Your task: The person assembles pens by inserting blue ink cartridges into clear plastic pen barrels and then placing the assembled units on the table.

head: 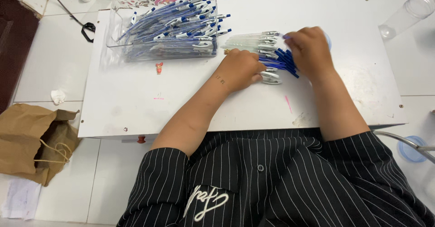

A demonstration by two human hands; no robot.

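I counted one clear rectangular plastic tray (118,23) heaped with more blue-and-white ballpoint pens (181,28) than I could number, one loose pile of pens (267,50) under my two hands, one small red figurine (159,67), one brown paper bag (31,141).

L hand (242,69) curled, R hand (309,50) prob. gripping.

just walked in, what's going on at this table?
A person in a striped black shirt sits at a white table, both hands on a small batch of blue-and-white pens laid side by side. The left hand presses on the batch's near end; the right hand covers its blue tips. A clear tray piled with more of these pens sits at the table's far left. A brown paper bag lies on the floor.
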